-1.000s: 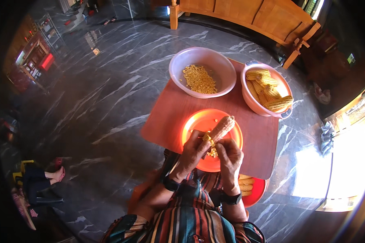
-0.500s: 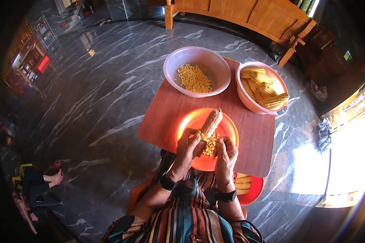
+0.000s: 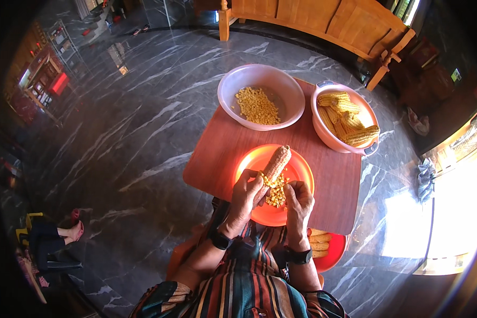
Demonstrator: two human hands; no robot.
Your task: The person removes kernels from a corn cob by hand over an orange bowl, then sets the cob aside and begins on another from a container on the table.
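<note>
My left hand (image 3: 246,197) is wrapped round a mostly stripped corncob (image 3: 277,164), which tilts up and away over an orange basin (image 3: 303,162). A few yellow kernels still cling to the cob near my left thumb. Loose corn kernels (image 3: 275,197) lie in the basin beneath my hands. Just right of the cob and apart from it is my right hand (image 3: 299,200), its fingers curled and its thumb against the forefinger. Whatever the right fingertips may hold is too small to make out.
On the brown table (image 3: 217,159) stand a pale basin (image 3: 229,85) with loose kernels and a pink basin (image 3: 323,130) with several corn ears. A red basin (image 3: 338,253) of corn sits low at the right. Beyond is a wooden bench (image 3: 302,24); another person's foot (image 3: 78,231) shows at left.
My right hand has drawn slightly to the right, away from the cob. My left hand keeps its hold on the cob. The whole view has shifted a little.
</note>
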